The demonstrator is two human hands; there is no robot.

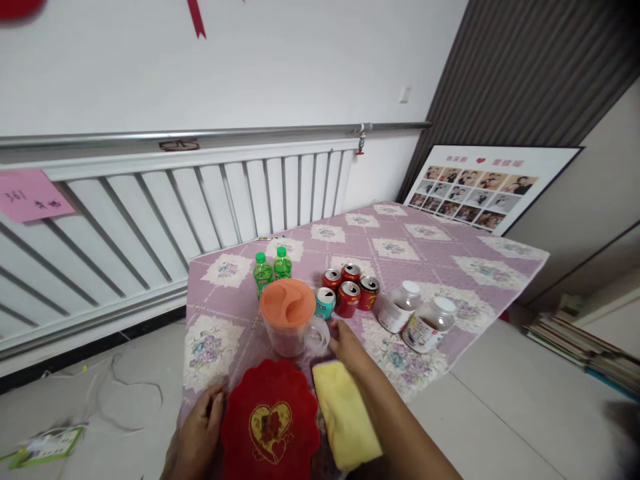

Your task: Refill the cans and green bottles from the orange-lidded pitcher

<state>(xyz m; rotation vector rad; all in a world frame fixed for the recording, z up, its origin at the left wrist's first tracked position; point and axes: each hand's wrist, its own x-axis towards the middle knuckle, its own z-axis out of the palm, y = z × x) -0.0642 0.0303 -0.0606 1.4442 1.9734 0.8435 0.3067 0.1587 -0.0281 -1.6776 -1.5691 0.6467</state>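
I see the jug [287,313] on the tabletop [395,249]: green bottles [263,272] at eleven o'clock, cans [348,299] at two, red box [270,423] at six. My right hand [346,343] meets its handle [320,337], my left hand [201,421] is beside the box; I can't tell if the fingers grip.

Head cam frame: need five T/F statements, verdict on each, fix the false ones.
1. The right hand is right of the lidded pitcher. True.
2. The pitcher's lid is green. False: the lid is orange.
3. Two white-capped jars stand right of the cans. True.
4. Every can is red. False: one can is teal.
5. The yellow cloth lies left of the red scalloped item. False: the yellow cloth lies right of the red scalloped item.
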